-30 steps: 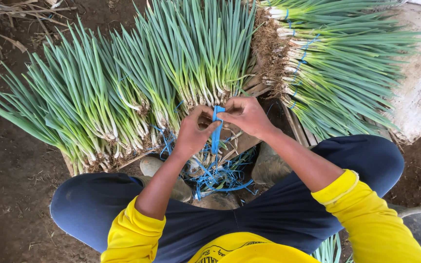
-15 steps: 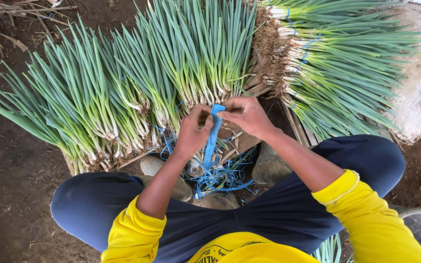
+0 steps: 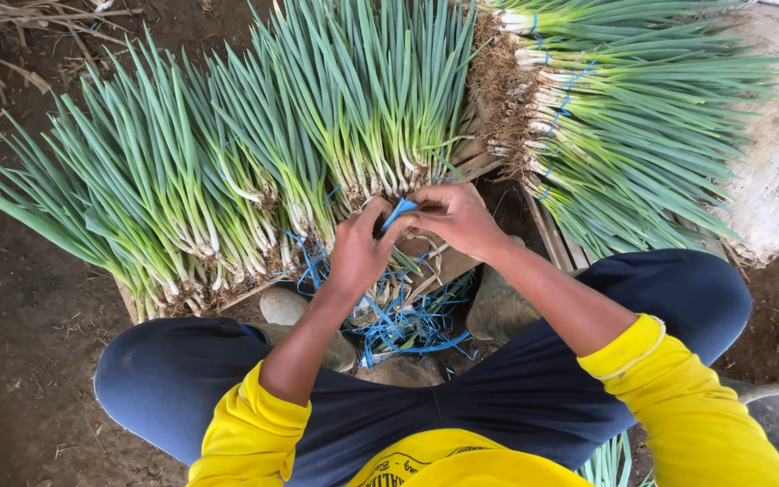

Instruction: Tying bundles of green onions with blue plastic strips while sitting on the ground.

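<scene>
Crouching over bent knees, the person brings both hands together at the onion roots: the left hand (image 3: 358,252) and right hand (image 3: 457,216) pinch a blue strip (image 3: 398,215) between fingertips. Onions (image 3: 254,153) fan out over a wooden crate (image 3: 462,167); loose blue ties (image 3: 407,325) lie below the wrists

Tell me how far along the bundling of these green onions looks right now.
Done: tied bundles with blue bands lie stacked at the right. In hand: the left hand and right hand pinch a blue strip over the root ends. Left: the fanned green onions in front, mostly without visible ties, and loose blue strips below.
</scene>
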